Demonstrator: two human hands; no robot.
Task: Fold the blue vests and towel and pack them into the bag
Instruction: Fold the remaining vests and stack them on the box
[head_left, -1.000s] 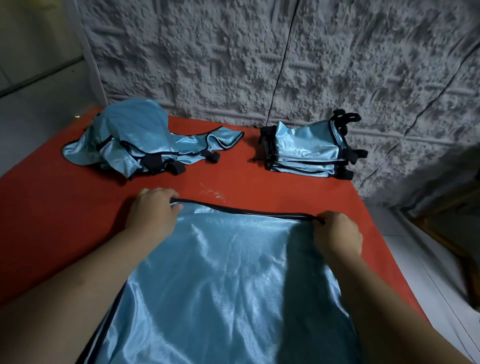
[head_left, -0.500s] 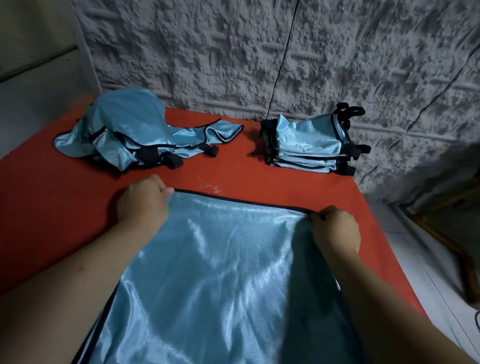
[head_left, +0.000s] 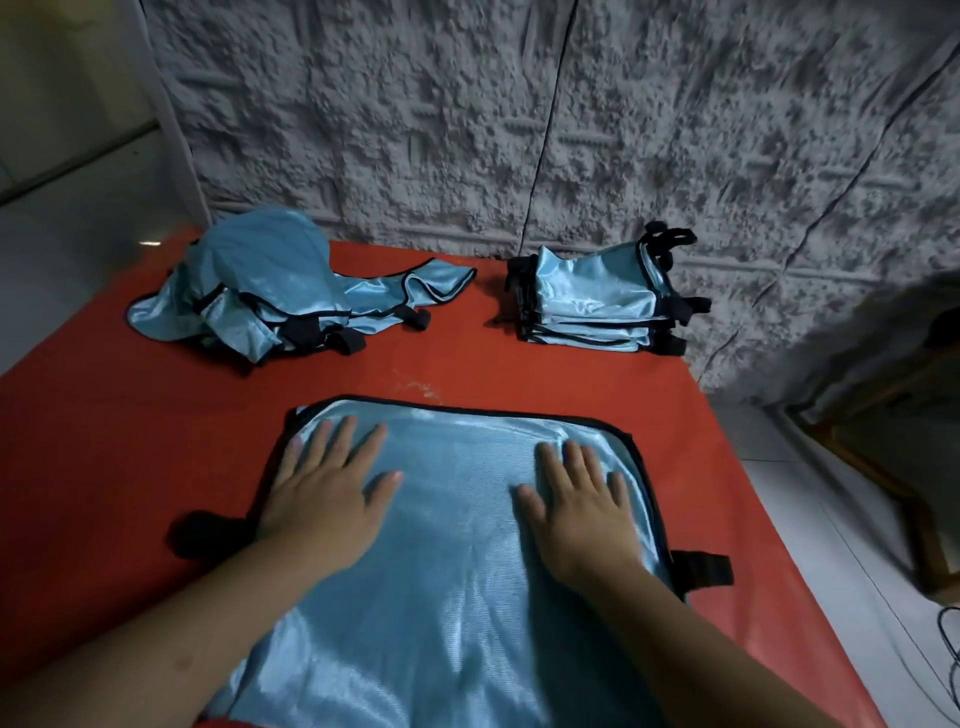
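Note:
A shiny light-blue vest (head_left: 457, 519) with black trim lies spread flat on the red table (head_left: 104, 441) in front of me. My left hand (head_left: 327, 493) rests palm down on its left part, fingers apart. My right hand (head_left: 576, 504) lies flat on its right part, fingers apart too. Black straps stick out at the vest's left side (head_left: 202, 532) and right side (head_left: 701, 569). A loose heap of unfolded blue vests (head_left: 275, 301) sits at the back left. A neat stack of folded blue vests (head_left: 597, 306) stands at the back right. No bag or towel is in view.
A rough grey textured wall (head_left: 519, 130) runs along the table's far edge. The table's right edge drops to a pale tiled floor (head_left: 831, 519), where a wooden frame (head_left: 883, 467) stands. A cable (head_left: 950, 649) lies at the lower right.
Both hands let go of the vest's far black edge, which they were gripping, and now lie flat and open on the cloth. The vest's far edge now rests flat on the table.

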